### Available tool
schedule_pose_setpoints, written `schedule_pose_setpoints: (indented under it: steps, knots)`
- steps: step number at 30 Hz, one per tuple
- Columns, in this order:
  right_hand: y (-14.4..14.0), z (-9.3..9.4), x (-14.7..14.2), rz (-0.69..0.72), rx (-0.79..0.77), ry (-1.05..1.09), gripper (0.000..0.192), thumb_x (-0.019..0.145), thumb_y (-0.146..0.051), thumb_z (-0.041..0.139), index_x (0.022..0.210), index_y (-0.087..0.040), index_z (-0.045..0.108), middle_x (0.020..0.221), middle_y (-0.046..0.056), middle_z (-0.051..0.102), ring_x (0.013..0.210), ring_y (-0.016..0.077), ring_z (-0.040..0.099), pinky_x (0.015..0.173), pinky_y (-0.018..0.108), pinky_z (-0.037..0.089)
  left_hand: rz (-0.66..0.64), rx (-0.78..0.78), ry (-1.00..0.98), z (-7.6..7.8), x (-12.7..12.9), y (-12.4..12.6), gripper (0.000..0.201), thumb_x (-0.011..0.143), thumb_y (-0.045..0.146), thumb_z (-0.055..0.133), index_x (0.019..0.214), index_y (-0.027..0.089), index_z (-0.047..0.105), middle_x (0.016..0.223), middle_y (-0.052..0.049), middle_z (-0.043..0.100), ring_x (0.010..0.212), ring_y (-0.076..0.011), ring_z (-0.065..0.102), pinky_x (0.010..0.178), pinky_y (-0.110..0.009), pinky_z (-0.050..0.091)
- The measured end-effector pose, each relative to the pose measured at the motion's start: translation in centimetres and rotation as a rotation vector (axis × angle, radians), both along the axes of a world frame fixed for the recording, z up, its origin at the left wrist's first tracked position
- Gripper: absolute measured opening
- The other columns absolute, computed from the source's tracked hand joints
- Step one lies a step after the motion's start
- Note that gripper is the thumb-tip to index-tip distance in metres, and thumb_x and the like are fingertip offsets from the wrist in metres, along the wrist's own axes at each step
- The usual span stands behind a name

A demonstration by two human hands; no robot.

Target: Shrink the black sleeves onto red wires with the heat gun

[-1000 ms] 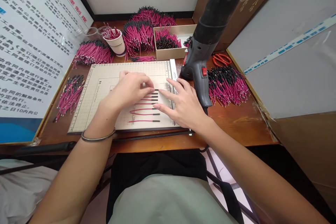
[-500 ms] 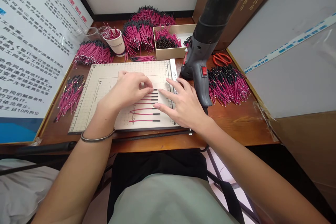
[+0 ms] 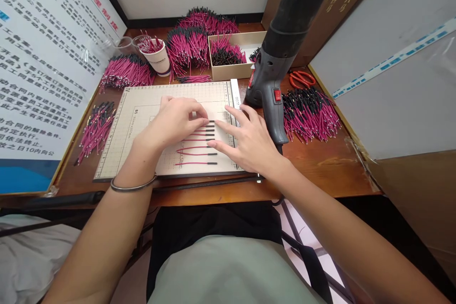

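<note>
Both forearms reached forward from the bottom of the view and met over a beige gridded cutting mat [image 3: 142,104] that lay on the brown wooden desk [image 3: 320,171].

The left hand [image 3: 174,121] lay palm down on the mat, its wrist bent slightly inward and a thin metal bangle [image 3: 132,186] round the forearm. Its fingers [image 3: 199,116] were curled close together, the tips resting at the left part of a row of short magenta wires with black sleeved ends [image 3: 197,145]. Whether they pinched a wire or only pressed on it could not be told.

The right hand [image 3: 249,145] also lay palm down, at the right edge of the mat. Its fingers [image 3: 228,128] were spread apart and stretched out flat, pointing left, with the fingertips just beside the black ends of the upper wires. It gripped nothing.

The wires lay side by side on the middle of the mat, roughly parallel, running left to right between the two hands, the black ends lined up to the right.

A grey heat gun with a red switch [image 3: 274,90] stood just beyond the right hand. A loose pile of the same magenta wires [image 3: 309,114] lay to its right, with orange-handled scissors [image 3: 301,78] behind it. Further bundles [image 3: 124,71] lay at the back left, beside a white paper cup [image 3: 158,59] and an open cardboard box [image 3: 228,72] holding more wires.
</note>
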State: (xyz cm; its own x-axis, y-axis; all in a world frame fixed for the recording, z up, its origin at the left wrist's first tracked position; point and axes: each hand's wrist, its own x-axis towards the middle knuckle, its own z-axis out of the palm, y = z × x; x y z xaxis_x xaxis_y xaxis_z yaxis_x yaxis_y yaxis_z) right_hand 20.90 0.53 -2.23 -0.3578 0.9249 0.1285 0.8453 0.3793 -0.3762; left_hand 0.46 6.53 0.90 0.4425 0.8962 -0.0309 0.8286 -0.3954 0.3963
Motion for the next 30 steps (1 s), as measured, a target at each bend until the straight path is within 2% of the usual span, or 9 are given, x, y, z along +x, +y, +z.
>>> schedule_pose_setpoints:
  steps: [9,20,26,30]
  knots:
    - [-0.1,0.4,0.0,0.014,0.014,-0.051,0.052,0.095,-0.058,0.067,0.137,-0.029,0.071,0.164,0.01,0.049,0.15,0.0418,0.039,0.121,0.063,0.036,0.008,0.016,-0.013,-0.2,0.1,-0.1,0.018,0.089,0.029,0.062,0.085,0.023,0.078,0.082,-0.003,0.074,0.08,-0.0206,0.063,0.082,-0.037,0.04]
    - [-0.2,-0.2,0.1,0.001,0.058,0.005,0.054,0.097,-0.063,0.06,0.134,-0.026,0.073,0.151,0.01,0.062,0.148,0.0404,0.042,0.121,0.064,0.036,0.001,0.033,0.014,0.0,0.1,-0.2,0.021,0.089,0.033,0.059,0.084,0.023,0.077,0.085,-0.004,0.076,0.082,-0.0223,0.065,0.085,-0.039,0.041]
    - [-0.2,-0.7,0.3,0.022,0.111,0.049,0.057,0.098,-0.063,0.058,0.134,-0.021,0.073,0.148,0.011,0.064,0.148,0.0409,0.044,0.123,0.062,0.037,0.024,0.044,0.029,0.2,0.3,-0.8,0.022,0.09,0.033,0.057,0.086,0.023,0.077,0.089,-0.004,0.076,0.09,-0.0254,0.068,0.102,-0.049,0.038]
    - [-0.8,-0.9,0.5,0.018,0.155,0.086,0.057,0.099,-0.062,0.057,0.136,-0.021,0.072,0.151,0.011,0.062,0.147,0.0386,0.048,0.122,0.062,0.039,0.098,0.088,-0.026,0.5,0.2,-2.2,0.021,0.092,0.036,0.058,0.089,0.024,0.075,0.1,-0.003,0.078,0.102,-0.0266,0.069,0.11,-0.052,0.034]
